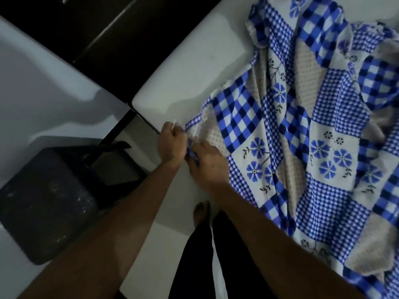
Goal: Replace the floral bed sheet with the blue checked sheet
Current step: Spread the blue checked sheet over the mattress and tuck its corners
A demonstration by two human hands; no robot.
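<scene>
Here the sheet (pixel 302 147), blue checks with flower patches, lies rumpled over the right part of the white mattress (pixel 190 67), with its folds bunched toward the far right. The left stretch of the mattress shows uncovered. Both hands meet at the sheet's near corner, by the mattress edge. The left hand (pixel 171 143) is balled into a fist, fingers curled tight on the corner cloth. The right hand (pixel 207 165) sits just beside it, back upward, fingers bent down into the sheet's edge. They seem to pinch the cloth, though the back of the hand hides the tips. A twist of blue fabric shows between the two hands. Below them a bare foot (pixel 201 212) and black trousers (pixel 194 255) stand on the pale floor (pixel 54 72). A dark stool (pixel 49 201) stands left of the arms, and dark furniture (pixel 112 33) runs along the top left.
</scene>
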